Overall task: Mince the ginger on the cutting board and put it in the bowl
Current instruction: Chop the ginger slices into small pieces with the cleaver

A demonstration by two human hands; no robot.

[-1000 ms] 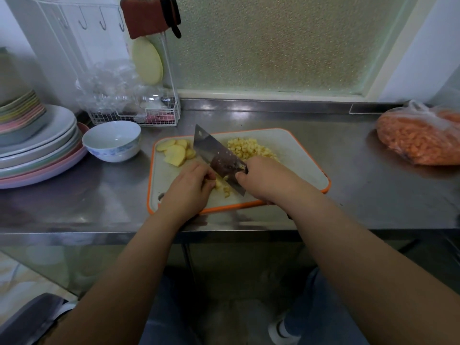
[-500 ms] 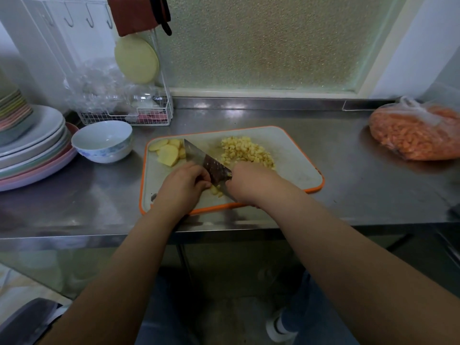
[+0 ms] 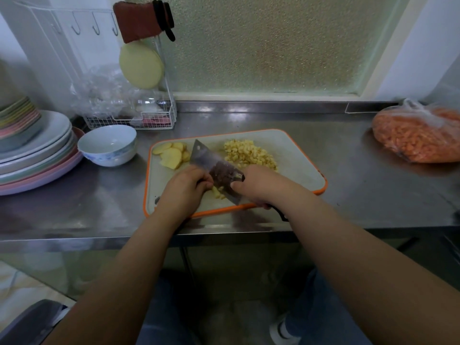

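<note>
A white cutting board (image 3: 298,158) with an orange rim lies on the steel counter. Ginger slices (image 3: 171,154) sit at its far left, and a heap of diced ginger (image 3: 249,153) lies at its middle back. My right hand (image 3: 258,185) grips a cleaver (image 3: 214,165), whose blade angles down over a few small ginger pieces (image 3: 217,192) near the board's front. My left hand (image 3: 184,190) is curled on the ginger just left of the blade. An empty white bowl (image 3: 108,145) with a blue pattern stands left of the board.
Stacked plates (image 3: 32,155) fill the far left. A wire rack (image 3: 129,118) with plastic wrap stands behind the bowl. A plastic bag of orange pieces (image 3: 418,138) lies at the right. The counter's front edge runs just below the board.
The cleaver has gone down and come up again between the frames while my left hand stays on the ginger. The view has shifted slightly.
</note>
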